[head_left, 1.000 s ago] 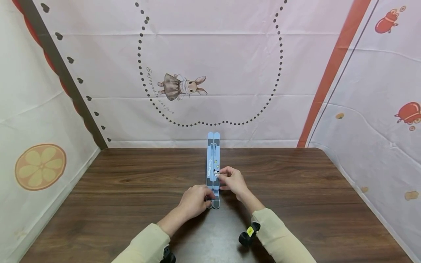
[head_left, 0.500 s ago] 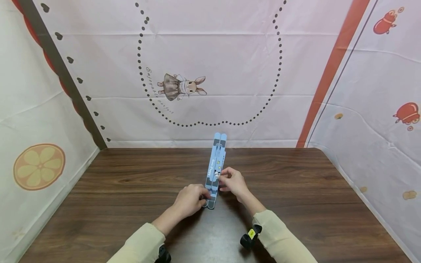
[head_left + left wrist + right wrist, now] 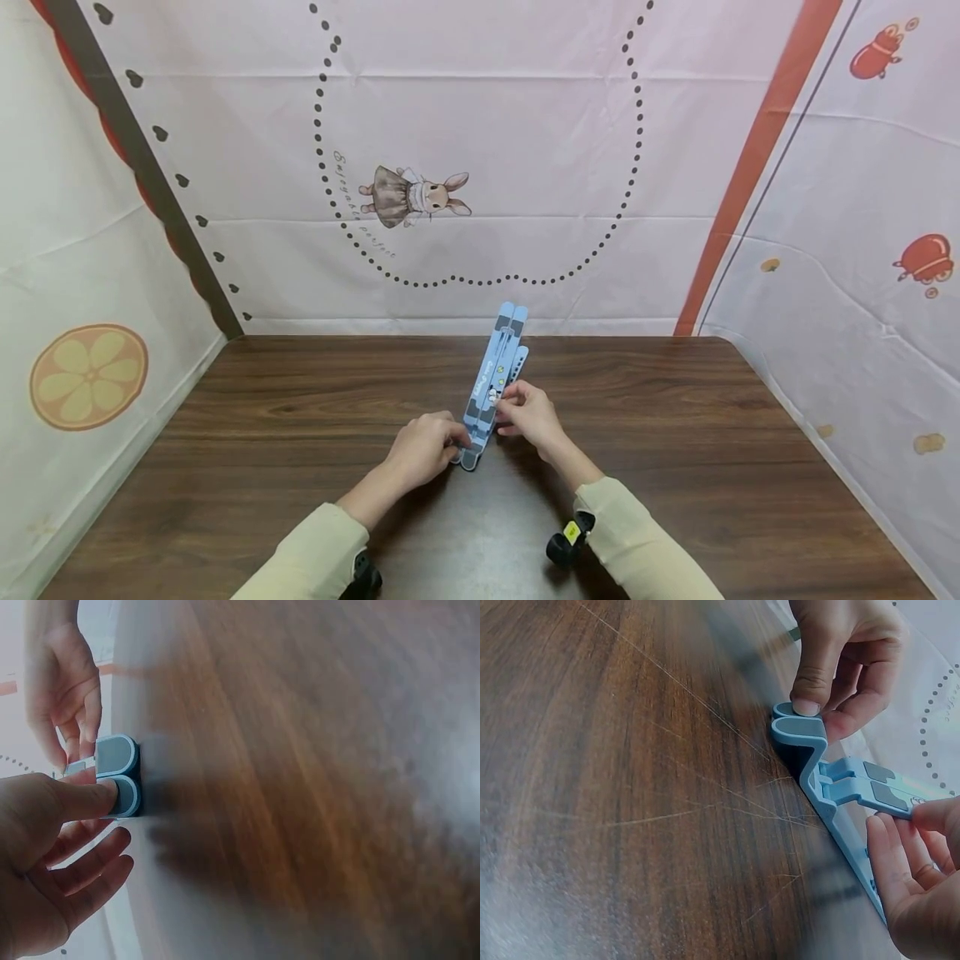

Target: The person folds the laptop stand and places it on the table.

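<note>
A light blue folding laptop stand [image 3: 492, 362] with grey pads lies slanted over the table, its far end towards the right. My left hand [image 3: 425, 447] pinches the near end; in the left wrist view its thumb presses a grey pad [image 3: 124, 796] while other fingers stay loose. Along the stand's right side, my right hand [image 3: 531, 418] pinches the edge of the upper arms. The right wrist view shows those upper arms [image 3: 885, 793] raised at an angle from the lower rail [image 3: 847, 844]. A strip with notches [image 3: 519, 360] shows beneath on the right.
A dark wood-grain table [image 3: 300, 400] spreads around the stand. Printed white cloth [image 3: 525, 167] hangs behind the table and at both sides. A black wrist device with a yellow patch [image 3: 572, 532] sits at the right sleeve.
The stand has turned clockwise, its near end shifting left with my left hand and its far end right. The upper arms have parted from the notched lower part. My right hand stays nearly still.
</note>
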A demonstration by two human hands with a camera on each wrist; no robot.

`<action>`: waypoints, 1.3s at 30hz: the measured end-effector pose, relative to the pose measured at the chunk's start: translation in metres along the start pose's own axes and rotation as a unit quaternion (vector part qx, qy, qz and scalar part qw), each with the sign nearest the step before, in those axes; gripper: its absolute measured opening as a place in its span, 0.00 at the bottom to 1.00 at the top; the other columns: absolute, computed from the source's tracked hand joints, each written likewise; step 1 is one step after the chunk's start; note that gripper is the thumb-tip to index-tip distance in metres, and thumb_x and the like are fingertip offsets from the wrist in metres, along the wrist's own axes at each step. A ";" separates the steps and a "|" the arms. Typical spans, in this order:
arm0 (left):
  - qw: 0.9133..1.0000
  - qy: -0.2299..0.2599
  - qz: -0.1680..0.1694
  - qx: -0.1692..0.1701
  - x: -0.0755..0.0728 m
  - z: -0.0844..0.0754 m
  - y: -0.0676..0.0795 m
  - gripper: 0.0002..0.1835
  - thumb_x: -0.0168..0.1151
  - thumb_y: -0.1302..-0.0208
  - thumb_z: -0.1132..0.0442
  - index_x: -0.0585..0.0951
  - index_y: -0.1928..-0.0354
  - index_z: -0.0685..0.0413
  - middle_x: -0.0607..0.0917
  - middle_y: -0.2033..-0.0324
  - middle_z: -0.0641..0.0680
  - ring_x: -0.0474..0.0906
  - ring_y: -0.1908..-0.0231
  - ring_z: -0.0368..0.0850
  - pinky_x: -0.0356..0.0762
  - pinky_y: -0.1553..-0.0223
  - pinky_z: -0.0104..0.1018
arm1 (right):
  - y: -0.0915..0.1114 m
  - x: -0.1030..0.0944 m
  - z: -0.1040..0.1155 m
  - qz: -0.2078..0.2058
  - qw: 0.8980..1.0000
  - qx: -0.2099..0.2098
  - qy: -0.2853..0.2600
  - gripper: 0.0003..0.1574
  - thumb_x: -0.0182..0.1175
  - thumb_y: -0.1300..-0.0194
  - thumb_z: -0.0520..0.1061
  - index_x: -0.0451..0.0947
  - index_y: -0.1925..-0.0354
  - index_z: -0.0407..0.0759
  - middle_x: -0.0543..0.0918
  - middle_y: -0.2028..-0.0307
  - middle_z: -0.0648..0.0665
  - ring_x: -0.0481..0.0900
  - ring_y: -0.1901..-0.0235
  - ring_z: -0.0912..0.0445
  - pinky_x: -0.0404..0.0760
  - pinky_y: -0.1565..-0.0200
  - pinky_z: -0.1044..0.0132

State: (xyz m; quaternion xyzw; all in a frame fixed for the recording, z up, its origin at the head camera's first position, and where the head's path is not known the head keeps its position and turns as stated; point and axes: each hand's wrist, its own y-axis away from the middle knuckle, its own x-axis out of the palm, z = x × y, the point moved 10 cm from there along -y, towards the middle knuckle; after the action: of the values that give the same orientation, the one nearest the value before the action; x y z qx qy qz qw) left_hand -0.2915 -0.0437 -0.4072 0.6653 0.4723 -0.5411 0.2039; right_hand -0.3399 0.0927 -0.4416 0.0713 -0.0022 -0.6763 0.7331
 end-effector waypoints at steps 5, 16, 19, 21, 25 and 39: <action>1.000 -0.009 -0.011 0.001 -0.004 0.006 -0.001 0.11 0.66 0.53 0.69 0.84 0.72 0.40 0.79 0.72 0.40 0.73 0.75 0.34 0.69 0.76 0.29 | -0.001 0.003 0.001 0.009 1.000 -0.005 -0.007 0.09 0.58 0.40 0.35 0.71 0.61 0.31 0.81 0.66 0.37 0.83 0.70 0.50 0.83 0.67 0.54; 0.999 -0.029 -0.035 -0.016 -0.009 0.014 -0.001 0.12 0.67 0.54 0.70 0.85 0.74 0.40 0.80 0.73 0.40 0.74 0.75 0.35 0.70 0.76 0.31 | -0.001 0.002 0.004 -0.013 1.000 -0.011 0.015 0.07 0.60 0.42 0.36 0.73 0.65 0.33 0.83 0.70 0.41 0.84 0.72 0.50 0.83 0.70 0.58; 0.999 -0.021 -0.037 -0.033 -0.009 0.015 0.001 0.11 0.68 0.55 0.70 0.85 0.73 0.42 0.80 0.73 0.41 0.72 0.75 0.35 0.70 0.76 0.31 | -0.001 0.002 0.003 -0.014 1.000 -0.008 0.018 0.07 0.60 0.42 0.36 0.73 0.65 0.34 0.83 0.71 0.42 0.83 0.72 0.53 0.83 0.70 0.57; 0.998 -0.017 -0.040 -0.045 -0.010 0.016 0.002 0.10 0.69 0.54 0.68 0.85 0.72 0.43 0.80 0.72 0.42 0.71 0.75 0.35 0.70 0.75 0.30 | -0.001 0.002 0.002 -0.014 1.000 -0.007 0.020 0.07 0.60 0.42 0.36 0.73 0.65 0.34 0.83 0.70 0.42 0.83 0.73 0.53 0.83 0.69 0.57; 0.996 -0.011 -0.053 -0.069 -0.014 0.017 0.005 0.07 0.70 0.53 0.64 0.85 0.70 0.46 0.80 0.73 0.43 0.71 0.76 0.35 0.70 0.77 0.30 | -0.001 0.002 0.002 -0.013 1.000 -0.009 0.023 0.08 0.60 0.42 0.36 0.72 0.64 0.33 0.83 0.69 0.40 0.83 0.71 0.51 0.83 0.69 0.57; 0.984 -0.024 -0.047 -0.168 -0.011 0.019 0.011 0.22 0.70 0.55 0.46 0.83 0.61 0.53 0.76 0.75 0.47 0.68 0.79 0.38 0.64 0.83 0.32 | -0.001 0.003 0.002 -0.011 1.000 -0.006 0.021 0.07 0.59 0.41 0.36 0.72 0.65 0.34 0.83 0.69 0.41 0.84 0.70 0.50 0.83 0.69 0.58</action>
State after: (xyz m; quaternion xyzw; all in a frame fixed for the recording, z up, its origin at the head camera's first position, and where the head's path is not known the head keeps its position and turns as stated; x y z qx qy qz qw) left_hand -0.2915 -0.0682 -0.4063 0.5854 0.5824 -0.4786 0.2984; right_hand -0.3411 0.0890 -0.4405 0.0810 0.0183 -0.6826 0.7260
